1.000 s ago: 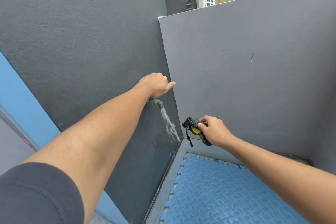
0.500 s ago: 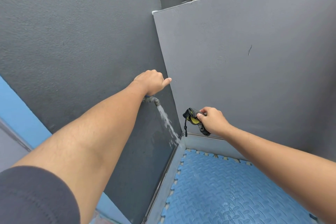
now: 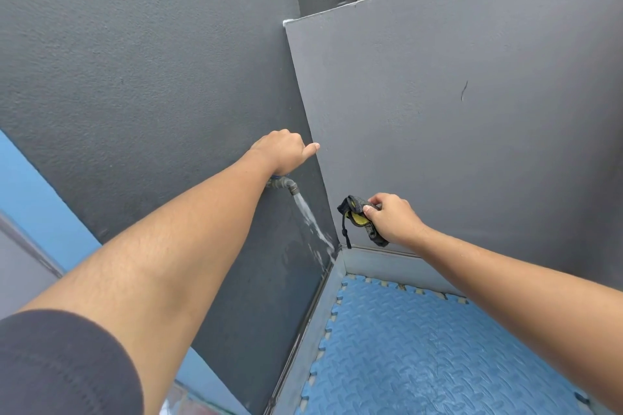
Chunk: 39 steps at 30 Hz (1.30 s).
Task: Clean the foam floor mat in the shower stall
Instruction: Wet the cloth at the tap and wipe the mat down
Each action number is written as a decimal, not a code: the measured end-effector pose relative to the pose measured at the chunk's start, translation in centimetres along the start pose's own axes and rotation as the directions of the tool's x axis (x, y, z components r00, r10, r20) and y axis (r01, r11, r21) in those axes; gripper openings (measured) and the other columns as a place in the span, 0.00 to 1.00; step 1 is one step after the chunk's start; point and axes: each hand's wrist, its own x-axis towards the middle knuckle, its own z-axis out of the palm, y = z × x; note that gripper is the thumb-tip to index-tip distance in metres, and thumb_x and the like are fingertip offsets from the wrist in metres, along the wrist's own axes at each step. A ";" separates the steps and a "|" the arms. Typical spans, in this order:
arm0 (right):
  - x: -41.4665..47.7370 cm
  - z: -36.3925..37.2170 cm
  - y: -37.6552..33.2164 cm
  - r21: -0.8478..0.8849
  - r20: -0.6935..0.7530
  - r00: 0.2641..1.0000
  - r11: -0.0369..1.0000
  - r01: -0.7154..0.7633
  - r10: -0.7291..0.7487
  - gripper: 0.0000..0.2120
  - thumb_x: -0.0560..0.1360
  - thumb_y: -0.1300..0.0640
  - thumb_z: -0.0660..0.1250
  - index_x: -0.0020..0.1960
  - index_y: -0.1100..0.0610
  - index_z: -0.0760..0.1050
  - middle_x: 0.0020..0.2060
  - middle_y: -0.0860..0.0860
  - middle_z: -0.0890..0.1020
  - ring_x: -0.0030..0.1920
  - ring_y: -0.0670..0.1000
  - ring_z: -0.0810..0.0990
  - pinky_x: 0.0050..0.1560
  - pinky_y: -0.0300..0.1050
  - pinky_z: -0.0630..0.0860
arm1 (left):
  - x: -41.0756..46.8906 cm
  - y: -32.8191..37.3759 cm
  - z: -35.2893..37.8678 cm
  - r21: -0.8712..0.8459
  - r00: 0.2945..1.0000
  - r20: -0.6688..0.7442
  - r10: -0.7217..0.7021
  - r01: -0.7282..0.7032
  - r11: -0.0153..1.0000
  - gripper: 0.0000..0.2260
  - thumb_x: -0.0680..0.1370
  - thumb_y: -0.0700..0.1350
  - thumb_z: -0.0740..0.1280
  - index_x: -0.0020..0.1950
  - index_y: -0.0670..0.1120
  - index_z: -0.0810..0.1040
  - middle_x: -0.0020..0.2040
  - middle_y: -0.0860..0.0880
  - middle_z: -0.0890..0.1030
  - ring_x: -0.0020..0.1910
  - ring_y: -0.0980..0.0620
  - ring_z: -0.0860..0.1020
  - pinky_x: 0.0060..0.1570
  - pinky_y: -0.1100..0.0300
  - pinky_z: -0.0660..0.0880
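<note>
Left hand (image 3: 279,153): fingers curled down over the tap (image 3: 285,185), thumb out.
Water (image 3: 310,219): runs slantwise into the wall corner.
Scrubber (image 3: 359,220): dark mesh, yellow inside, cord dangling.
Right hand (image 3: 394,219): pinches the scrubber, just beside the water.
Mat (image 3: 421,347): blue, flat on the stall floor below.

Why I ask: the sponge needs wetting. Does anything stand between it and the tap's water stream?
Nothing visible does. The right hand holds the sponge right of the water stream, only air between. The left hand sits above, on the tap.
</note>
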 end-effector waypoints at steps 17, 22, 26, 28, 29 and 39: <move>-1.4 1.0 2.0 0.014 0.029 0.999 1.000 -0.022 0.022 0.11 0.83 0.51 0.60 0.59 0.55 0.76 0.47 0.50 0.78 0.49 0.52 0.78 0.52 0.49 0.76 | -0.6 1.8 1.1 -0.048 0.931 -0.156 -0.330 0.327 0.944 0.20 0.84 0.56 0.61 0.66 0.41 0.73 0.63 0.40 0.78 0.60 0.37 0.78 0.49 0.50 0.69; -2.1 3.5 7.0 -0.033 0.058 0.995 0.996 -0.084 0.086 0.14 0.82 0.49 0.61 0.63 0.55 0.76 0.53 0.52 0.80 0.55 0.54 0.78 0.57 0.50 0.75 | -5.9 6.3 6.0 -0.206 0.650 -0.759 -0.043 -0.178 0.962 0.15 0.77 0.49 0.69 0.58 0.40 0.77 0.53 0.43 0.77 0.49 0.44 0.75 0.46 0.51 0.70; -3.9 7.7 14.1 -0.084 0.070 0.982 0.982 -0.168 0.174 0.11 0.82 0.50 0.62 0.59 0.54 0.76 0.51 0.54 0.81 0.56 0.58 0.79 0.55 0.51 0.76 | -11.2 9.6 17.3 -0.331 0.745 -0.665 0.050 -0.354 0.875 0.11 0.78 0.46 0.69 0.56 0.41 0.77 0.52 0.46 0.77 0.49 0.47 0.75 0.47 0.53 0.71; -5.5 10.0 18.0 -0.098 0.054 0.979 0.977 -0.191 0.197 0.11 0.82 0.51 0.62 0.60 0.56 0.76 0.51 0.55 0.81 0.54 0.59 0.79 0.52 0.51 0.75 | -13.9 9.7 25.4 -0.441 0.881 -0.473 0.018 -0.254 0.861 0.11 0.79 0.47 0.67 0.58 0.43 0.77 0.54 0.47 0.77 0.51 0.46 0.76 0.49 0.49 0.74; -6.4 11.2 19.8 -0.102 0.038 0.977 0.973 -0.205 0.210 0.12 0.82 0.51 0.62 0.62 0.56 0.75 0.54 0.55 0.80 0.55 0.59 0.79 0.52 0.50 0.73 | -15.4 9.6 29.5 -0.496 0.933 -0.359 -0.021 -0.171 0.852 0.12 0.80 0.49 0.67 0.60 0.43 0.77 0.55 0.47 0.77 0.52 0.45 0.77 0.51 0.47 0.75; -15.9 24.6 30.3 -0.425 0.325 0.944 0.884 0.194 -0.050 0.15 0.81 0.54 0.64 0.67 0.51 0.72 0.56 0.55 0.73 0.57 0.59 0.73 0.50 0.57 0.78 | -25.7 10.9 53.8 -0.484 0.947 0.242 -0.211 0.306 0.820 0.31 0.81 0.62 0.54 0.76 0.44 0.73 0.78 0.42 0.70 0.78 0.39 0.66 0.76 0.43 0.63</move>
